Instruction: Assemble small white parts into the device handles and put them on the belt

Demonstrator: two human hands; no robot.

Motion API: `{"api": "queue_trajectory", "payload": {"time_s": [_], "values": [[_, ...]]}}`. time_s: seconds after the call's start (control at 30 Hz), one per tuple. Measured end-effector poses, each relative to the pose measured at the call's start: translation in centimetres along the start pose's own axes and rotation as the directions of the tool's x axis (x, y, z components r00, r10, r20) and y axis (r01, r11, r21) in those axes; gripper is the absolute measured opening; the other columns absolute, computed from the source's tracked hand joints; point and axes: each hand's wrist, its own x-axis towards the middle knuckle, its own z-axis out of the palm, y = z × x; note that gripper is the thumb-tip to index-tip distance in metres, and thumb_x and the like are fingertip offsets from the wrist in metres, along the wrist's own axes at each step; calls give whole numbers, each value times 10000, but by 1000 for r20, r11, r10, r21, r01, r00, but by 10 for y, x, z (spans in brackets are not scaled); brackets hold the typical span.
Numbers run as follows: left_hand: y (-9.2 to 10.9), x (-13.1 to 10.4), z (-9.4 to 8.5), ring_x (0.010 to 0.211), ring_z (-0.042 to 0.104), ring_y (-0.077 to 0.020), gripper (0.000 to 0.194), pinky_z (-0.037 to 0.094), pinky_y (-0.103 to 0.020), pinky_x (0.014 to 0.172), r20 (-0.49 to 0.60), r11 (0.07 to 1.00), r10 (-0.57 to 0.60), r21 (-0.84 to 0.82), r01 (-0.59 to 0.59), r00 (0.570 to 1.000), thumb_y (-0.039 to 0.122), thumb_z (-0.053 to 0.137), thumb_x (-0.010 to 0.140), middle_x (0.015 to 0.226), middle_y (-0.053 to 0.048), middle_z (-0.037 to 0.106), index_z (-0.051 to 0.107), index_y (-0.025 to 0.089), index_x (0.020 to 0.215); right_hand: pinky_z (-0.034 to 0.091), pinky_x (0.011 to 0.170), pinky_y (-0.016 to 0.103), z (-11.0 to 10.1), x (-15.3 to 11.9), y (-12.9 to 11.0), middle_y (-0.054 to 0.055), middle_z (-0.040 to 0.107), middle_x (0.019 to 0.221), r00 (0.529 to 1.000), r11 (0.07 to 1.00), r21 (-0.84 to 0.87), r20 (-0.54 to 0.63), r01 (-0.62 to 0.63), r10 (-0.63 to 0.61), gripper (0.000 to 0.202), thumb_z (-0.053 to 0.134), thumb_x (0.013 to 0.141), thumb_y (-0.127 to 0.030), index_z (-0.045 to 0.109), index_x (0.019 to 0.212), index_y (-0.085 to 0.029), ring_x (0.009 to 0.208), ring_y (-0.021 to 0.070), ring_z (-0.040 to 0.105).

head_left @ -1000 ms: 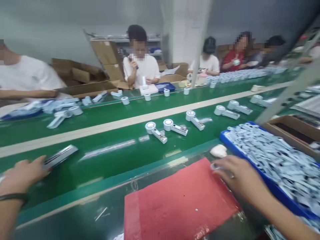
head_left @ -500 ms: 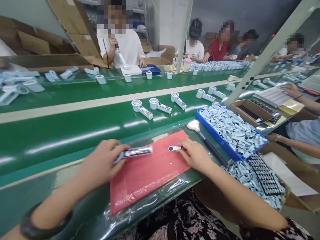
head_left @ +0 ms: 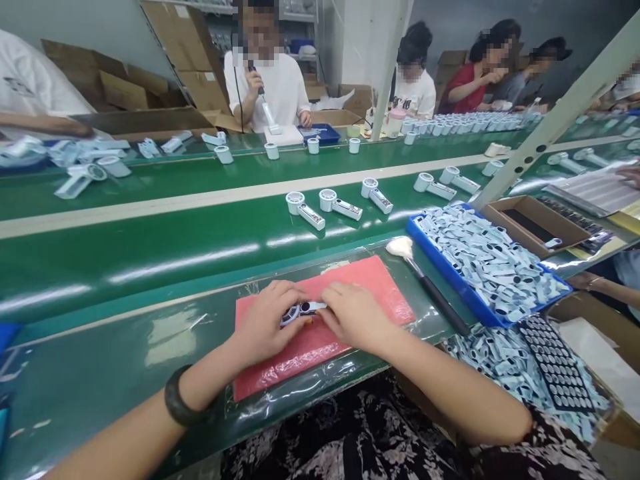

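On the red mat (head_left: 385, 287) my left hand (head_left: 267, 320) is closed around a handheld fan (head_left: 290, 315), whose round grille shows between thumb and fingers. My right hand (head_left: 355, 313) pinches a small pale-blue cover piece (head_left: 315, 306) with a black oval at one end. The piece lies against the fan's handle, and both hands nearly meet over it. My right fingers hide most of the handle, so I cannot tell whether the piece is seated.
To the right lie a black-handled tool (head_left: 440, 300) with a white padded head and a blue tray (head_left: 445, 273) full of pale-blue covers. Several fans stand on the green conveyor belt (head_left: 210, 233) beyond the mat. A slanted metal post (head_left: 530, 153) rises at right. Co-workers sit opposite.
My hands have come together over the mat. The right hand has carried the cover piece left onto the fan, and the fan has turned so its grille shows. The view has shifted.
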Motion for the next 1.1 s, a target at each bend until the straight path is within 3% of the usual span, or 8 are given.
{"api": "queue_trajectory", "payload": {"time_s": [0.13, 0.27, 0.37, 0.5, 0.7, 0.8, 0.97, 1.1], "values": [[4, 1, 7, 973, 584, -211, 162, 482, -399, 865, -58, 1000, 10, -5, -10, 998, 276, 505, 1006, 1018, -41, 694, 655, 215, 1017, 477, 806, 381, -2, -2, 4, 53, 677, 982, 999, 993, 112, -18, -40, 42, 154, 603, 1003, -309, 686, 1050, -189, 915, 225, 629], [8, 0, 10, 953, 598, -210, 150, 510, -382, 824, -88, 1000, -27, 2, 27, 996, 239, 524, 988, 1002, -46, 699, 671, 211, 987, 488, 821, 331, 3, -1, 13, 20, 634, 969, 989, 907, 403, -31, -122, 147, 58, 651, 972, -243, 666, 926, -211, 934, 181, 613], [12, -4, 6, 1052, 606, -232, 147, 519, -433, 917, -53, 1000, -1, 25, 3, 999, 258, 533, 988, 1044, -58, 699, 666, 201, 969, 498, 927, 377, 7, -4, 18, 42, 669, 1117, 985, 822, 543, 68, -170, 159, 162, 688, 949, -262, 646, 1095, -208, 1031, 196, 633], [23, -14, 7, 1125, 615, -274, 175, 512, -519, 974, 27, 996, -20, 91, 17, 999, 306, 579, 968, 1150, -66, 702, 655, 219, 1099, 433, 1065, 485, 7, -12, 17, 79, 656, 1273, 984, 869, 476, 168, -137, 63, 393, 690, 947, -320, 611, 1322, -232, 1199, 262, 583], [38, -19, 22, 1041, 628, -271, 188, 531, -496, 911, -17, 980, -117, 159, 118, 993, 235, 504, 979, 1090, -70, 715, 668, 198, 1064, 427, 1026, 471, 17, -14, 13, 58, 669, 1134, 994, 913, 395, 89, -98, 68, 304, 662, 946, -254, 674, 1248, -231, 1118, 253, 577], [38, -16, 22, 1051, 610, -264, 189, 524, -475, 926, 25, 974, -155, 169, 148, 988, 240, 518, 975, 1096, -66, 712, 672, 200, 1078, 422, 1031, 477, 21, -14, 18, 64, 671, 1149, 995, 913, 400, 94, -77, 43, 308, 649, 956, -266, 665, 1261, -223, 1135, 257, 584], [38, -17, 16, 1142, 553, -301, 259, 488, -494, 1008, 71, 959, -81, 277, 59, 994, 242, 556, 928, 1153, -99, 691, 640, 167, 1162, 384, 1125, 505, 24, -24, 26, 116, 607, 1354, 995, 903, 429, 74, 24, -62, 506, 703, 928, -289, 555, 1403, -196, 1287, 281, 521], [29, -14, 10, 976, 589, -292, 176, 515, -462, 865, 30, 940, 13, 340, -22, 999, 247, 536, 889, 1029, -96, 680, 649, 190, 1011, 392, 1160, 429, 17, -43, 31, 125, 544, 1444, 998, 871, 490, -57, 42, -16, 574, 729, 900, -249, 517, 1431, -205, 1353, 231, 491]]}}
